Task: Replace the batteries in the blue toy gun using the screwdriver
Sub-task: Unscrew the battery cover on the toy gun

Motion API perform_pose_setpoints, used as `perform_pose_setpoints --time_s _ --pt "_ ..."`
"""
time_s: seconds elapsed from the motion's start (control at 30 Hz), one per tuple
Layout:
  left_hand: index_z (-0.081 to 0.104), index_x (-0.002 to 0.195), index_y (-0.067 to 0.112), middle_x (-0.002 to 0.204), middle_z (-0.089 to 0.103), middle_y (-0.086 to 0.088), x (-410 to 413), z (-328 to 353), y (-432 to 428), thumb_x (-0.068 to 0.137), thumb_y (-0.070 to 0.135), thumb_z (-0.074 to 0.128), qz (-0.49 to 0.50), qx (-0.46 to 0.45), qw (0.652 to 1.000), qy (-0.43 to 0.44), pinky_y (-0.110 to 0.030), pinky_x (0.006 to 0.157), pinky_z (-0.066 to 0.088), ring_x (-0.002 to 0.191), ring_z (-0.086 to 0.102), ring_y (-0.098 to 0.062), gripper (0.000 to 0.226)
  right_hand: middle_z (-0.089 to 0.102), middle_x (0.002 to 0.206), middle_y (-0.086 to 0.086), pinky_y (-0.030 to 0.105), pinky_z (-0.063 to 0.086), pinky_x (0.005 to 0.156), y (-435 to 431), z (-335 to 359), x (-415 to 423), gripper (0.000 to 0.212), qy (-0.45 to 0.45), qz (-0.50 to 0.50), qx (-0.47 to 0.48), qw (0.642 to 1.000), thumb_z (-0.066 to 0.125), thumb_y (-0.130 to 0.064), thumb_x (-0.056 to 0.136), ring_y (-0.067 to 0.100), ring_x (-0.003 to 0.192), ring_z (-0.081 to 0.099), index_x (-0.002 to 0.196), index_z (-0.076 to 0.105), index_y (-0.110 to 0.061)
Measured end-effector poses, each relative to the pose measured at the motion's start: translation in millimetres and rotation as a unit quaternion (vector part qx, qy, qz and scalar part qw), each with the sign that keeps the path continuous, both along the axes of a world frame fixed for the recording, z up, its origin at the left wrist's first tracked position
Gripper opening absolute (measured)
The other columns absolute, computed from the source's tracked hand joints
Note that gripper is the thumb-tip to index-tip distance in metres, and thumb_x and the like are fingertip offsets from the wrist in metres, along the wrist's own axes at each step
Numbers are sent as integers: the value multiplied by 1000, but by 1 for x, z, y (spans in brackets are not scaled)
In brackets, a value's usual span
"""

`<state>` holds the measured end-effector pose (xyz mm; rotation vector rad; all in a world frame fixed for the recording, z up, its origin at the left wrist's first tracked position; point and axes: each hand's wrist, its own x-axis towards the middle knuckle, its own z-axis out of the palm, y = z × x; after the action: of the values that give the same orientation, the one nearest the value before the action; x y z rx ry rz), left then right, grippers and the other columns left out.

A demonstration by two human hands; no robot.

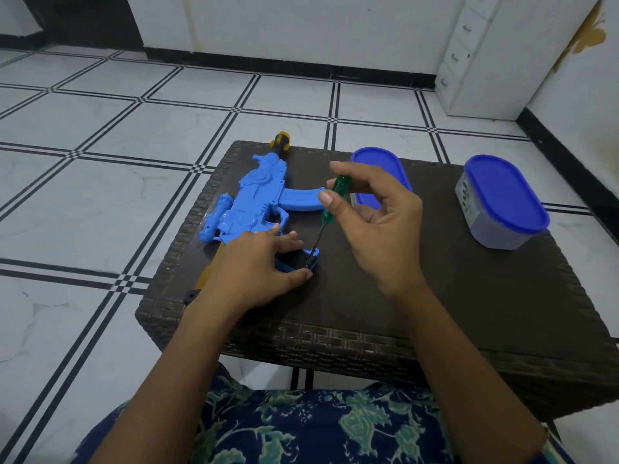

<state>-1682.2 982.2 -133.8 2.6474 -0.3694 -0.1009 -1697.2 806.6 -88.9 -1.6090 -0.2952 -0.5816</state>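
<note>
The blue toy gun (pixel 258 195) lies flat on a dark woven table (pixel 435 296), its orange-and-black muzzle pointing away from me. My left hand (pixel 258 266) presses down on the gun's grip and covers most of it. My right hand (pixel 371 222) holds a screwdriver (pixel 330 205) with a green handle, pinched between thumb and fingers. Its thin shaft slants down to the left, and the tip rests on the grip's end (pixel 310 261), beside my left thumb. No batteries are in sight.
Two containers with blue lids stand on the table: one (pixel 378 172) partly hidden behind my right hand, the other (pixel 502 202) near the right edge. A white drawer unit (pixel 469 55) stands against the wall at the back right. Tiled floor surrounds the table.
</note>
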Motion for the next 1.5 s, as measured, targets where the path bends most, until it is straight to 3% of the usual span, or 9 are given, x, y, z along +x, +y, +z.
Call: perform_pose_setpoints --time_s 0.47,0.7,0.83,0.9,0.97,1.07,1.3,1.43,1.5 --pt "57 124 47 142 49 14 0 1 0 59 74 51 -2 5 1000 1 -43 104 41 135 41 -12 71 69 98 4 49 59 60 0 -3 1 29 1 13 -22 1000 74 -2 83 15 90 67 111 69 -10" --pt "57 123 46 142 50 13 0 0 1 59 74 52 0 1 1000 -2 -43 103 42 135 41 -12 70 68 113 7 45 60 80 3 -1 -1 31 27 97 -15 995 63 4 90 15 115 63 115 60 -14" --pt "58 123 45 142 50 12 0 1 0 59 74 51 0 4 1000 -7 -43 103 42 134 42 -13 71 61 102 14 35 61 67 5 1 -2 32 12 73 -13 997 78 -5 80 8 96 60 108 66 -14" --pt "58 123 45 142 50 12 -1 1 0 59 73 52 0 3 1000 -9 -43 103 42 134 42 -13 70 57 96 19 41 61 64 5 -1 -1 35 3 60 -22 998 79 -5 78 16 88 56 110 67 -14" --pt "58 123 44 142 50 12 -1 1 0 60 72 52 -1 0 1000 -8 -43 104 42 135 42 -13 70 59 97 21 42 61 66 4 -2 1 36 9 66 -26 997 76 -3 81 27 90 58 115 67 -12" --pt "58 123 44 142 50 12 0 1 0 59 73 53 0 -2 1000 -6 -43 104 42 135 41 -13 71 67 107 15 27 59 76 3 -3 1 39 19 75 -29 997 70 1 86 25 100 63 123 64 -10" --pt "58 124 43 141 50 13 -2 2 1 68 63 67 -3 -9 1000 -6 -43 103 42 134 43 -14 60 65 103 5 36 61 73 6 -1 -3 36 11 72 3 997 76 -3 81 17 101 64 114 67 -12" --pt "58 124 43 142 49 13 -2 3 0 67 66 64 -8 -7 1000 -2 -44 104 41 135 41 -13 62 62 95 17 44 61 65 5 -1 0 34 2 48 -6 999 77 -3 80 27 90 60 112 68 -12" --pt "58 124 44 142 49 12 -2 3 0 61 71 57 -4 -1 1000 1 -45 103 42 135 42 -14 68 65 99 17 38 61 71 4 -1 0 36 4 54 -10 998 74 -1 82 27 93 64 116 67 -11"
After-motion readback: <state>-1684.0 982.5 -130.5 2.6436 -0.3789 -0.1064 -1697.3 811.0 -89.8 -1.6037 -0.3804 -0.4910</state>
